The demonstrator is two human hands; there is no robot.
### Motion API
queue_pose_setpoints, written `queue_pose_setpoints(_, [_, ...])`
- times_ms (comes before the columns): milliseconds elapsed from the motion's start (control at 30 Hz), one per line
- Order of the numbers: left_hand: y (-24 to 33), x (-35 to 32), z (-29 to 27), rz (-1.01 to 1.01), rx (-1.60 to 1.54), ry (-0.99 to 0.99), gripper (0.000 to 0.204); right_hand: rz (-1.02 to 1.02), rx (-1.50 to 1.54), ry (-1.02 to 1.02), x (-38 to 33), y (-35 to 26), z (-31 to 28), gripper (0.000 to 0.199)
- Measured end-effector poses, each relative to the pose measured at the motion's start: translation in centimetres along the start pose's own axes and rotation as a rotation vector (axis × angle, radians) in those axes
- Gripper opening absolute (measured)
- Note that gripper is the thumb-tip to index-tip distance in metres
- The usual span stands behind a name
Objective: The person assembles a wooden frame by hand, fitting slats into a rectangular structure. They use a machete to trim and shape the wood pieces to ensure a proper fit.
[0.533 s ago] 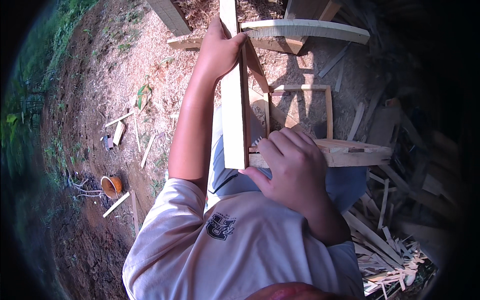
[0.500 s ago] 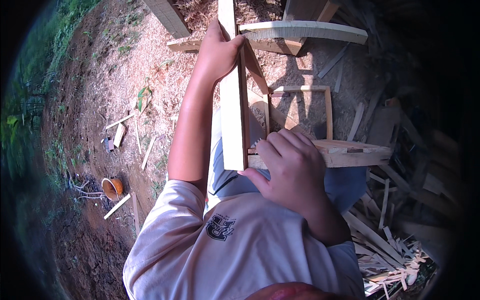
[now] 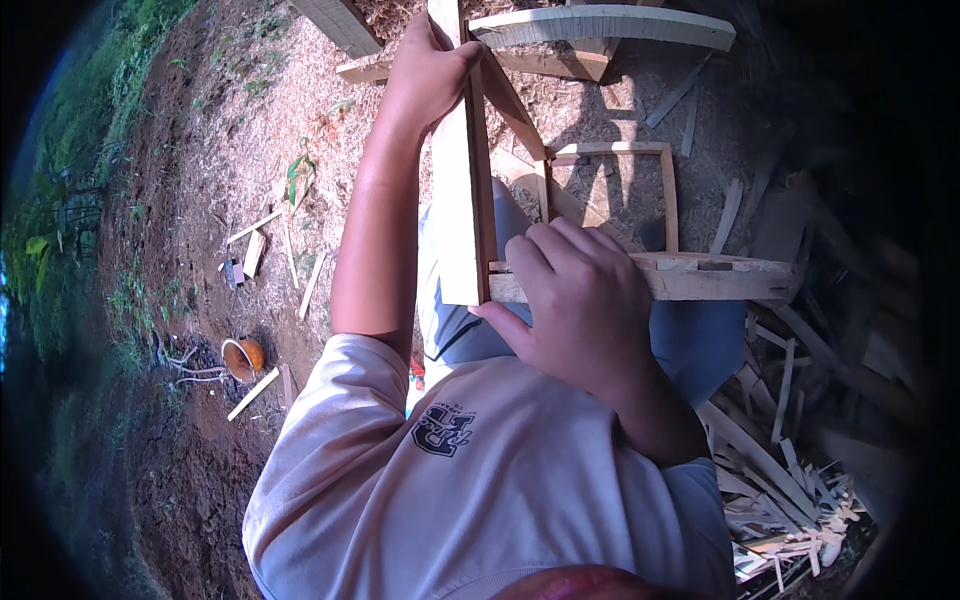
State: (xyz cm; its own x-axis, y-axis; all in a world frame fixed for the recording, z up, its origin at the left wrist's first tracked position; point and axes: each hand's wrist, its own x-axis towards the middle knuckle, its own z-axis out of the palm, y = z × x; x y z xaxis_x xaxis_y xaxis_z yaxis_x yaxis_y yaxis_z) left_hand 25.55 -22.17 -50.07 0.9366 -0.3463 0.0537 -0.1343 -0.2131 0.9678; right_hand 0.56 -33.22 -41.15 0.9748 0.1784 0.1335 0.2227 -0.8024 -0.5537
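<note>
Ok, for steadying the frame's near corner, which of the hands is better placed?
Probably the right hand: it is curled over the near crosspiece, its thumb by the corner where that meets the long board. The left hand holds the board farther away.

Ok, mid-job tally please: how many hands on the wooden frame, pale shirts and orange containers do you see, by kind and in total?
Hands on the wooden frame: 2, the left hand and the right hand
Pale shirt: 1
Orange container, on the ground at left: 1
Total: 4
</note>
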Motion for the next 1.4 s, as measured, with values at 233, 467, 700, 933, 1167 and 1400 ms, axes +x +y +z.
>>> queue_pose_setpoints(233, [1.3,-0.2,0.3,-0.063,0.284,0.085,0.045,0.005,-0.029,0.006,-0.6,-0.1,-0.1,0.045])
queue_pose_setpoints(467, [-0.4,0.7,-0.2,0.0,0.33,0.07,0.03,-0.013,-0.057,0.001,-0.7,0.1,-0.1,0.048])
queue_pose_setpoints(700, [-0.5,0.9,-0.7,-0.01,0.323,0.06,0.029,-0.057,-0.073,0.075,-1.0,0.2,0.4,0.048])
queue_pose_setpoints(933, [1.1,0.0,-0.2,-0.009,0.286,0.05,0.027,-0.038,-0.096,0.054,-1.1,0.3,0.4,0.05])
queue_pose_setpoints(1167, [-0.6,0.5,-0.4,0.022,0.177,0.061,0.023,-0.031,-0.087,0.062,-1.0,0.1,0.6,0.055])
queue_pose_setpoints(1400, [0.0,0.2,-0.2,0.03,0.133,0.035,0.032,0.021,-0.128,0.013,-0.7,-0.3,0.4,0.048])
